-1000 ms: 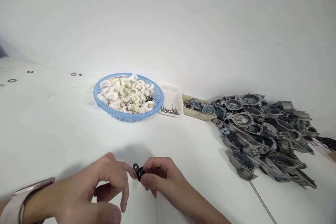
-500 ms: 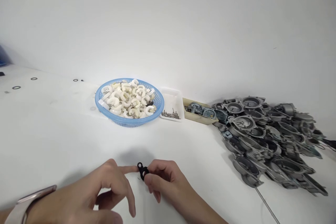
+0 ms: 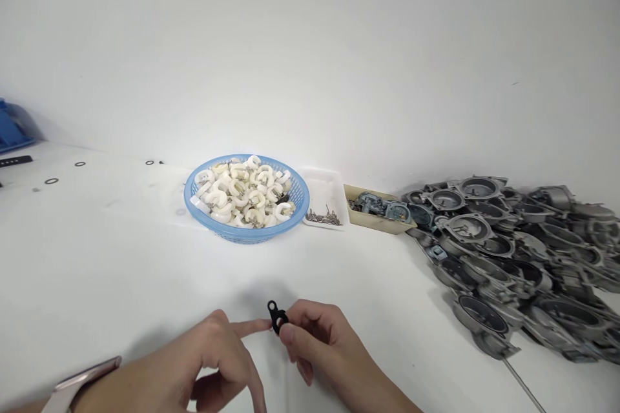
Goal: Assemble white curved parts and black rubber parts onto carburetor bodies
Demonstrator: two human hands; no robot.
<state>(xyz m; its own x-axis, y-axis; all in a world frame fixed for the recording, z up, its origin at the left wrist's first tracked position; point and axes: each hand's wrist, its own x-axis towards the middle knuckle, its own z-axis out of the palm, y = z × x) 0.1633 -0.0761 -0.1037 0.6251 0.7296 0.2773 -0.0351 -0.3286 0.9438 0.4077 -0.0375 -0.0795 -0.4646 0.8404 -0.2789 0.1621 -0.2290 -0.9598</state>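
My right hand (image 3: pixel 329 348) pinches a small black part (image 3: pixel 278 317) with two round holes between thumb and fingers, above the white table. The smaller ring of the part points up and away from me. My left hand (image 3: pixel 208 361) comes in from the lower left with its index finger stretched out, the fingertip at the left side of the black part. Its other fingers are bent and spread, with nothing visible in them. A watch (image 3: pixel 87 382) is on the left wrist.
A blue basket (image 3: pixel 245 232) holds white C-shaped pieces. Right of it are a white tray (image 3: pixel 320 188) with small metal pins, a cream tray (image 3: pixel 380 222) with metal parts, and a large pile of grey castings (image 3: pixel 513 258). Black rings (image 3: pixel 51 181) lie at left.
The view has shifted, so most things sit further right in it. The left fingertip now touches lower on the black part, near its larger ring. The right hand keeps its pinch.
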